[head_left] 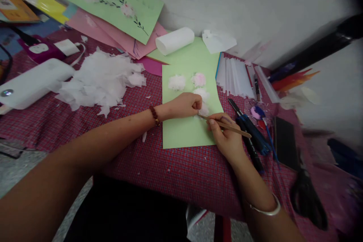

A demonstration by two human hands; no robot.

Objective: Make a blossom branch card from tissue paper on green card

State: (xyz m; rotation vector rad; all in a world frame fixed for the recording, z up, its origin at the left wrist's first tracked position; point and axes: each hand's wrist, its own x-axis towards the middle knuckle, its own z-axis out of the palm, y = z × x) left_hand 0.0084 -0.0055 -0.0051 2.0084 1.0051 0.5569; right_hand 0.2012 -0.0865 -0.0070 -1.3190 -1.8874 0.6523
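Observation:
A light green paper sheet (184, 128) lies on the red checked cloth in front of me. Two fluffy tissue flowers sit on it, a white one (176, 82) and a pink one (199, 79), with a third tuft (203, 94) below them. My left hand (185, 104) is closed in a fist on the sheet, pressed against that third tuft. My right hand (224, 136) pinches a thin wooden brush (227, 125), whose tip points at the tuft beside my left fingers.
A heap of torn white tissue (99, 79) lies to the left, beside a white device (34, 83). A tissue roll (174, 40) and coloured sheets (113, 3) lean at the back. Folded white strips (235, 77), pens (249, 132), a black phone (285, 141) and scissors (307, 196) lie to the right.

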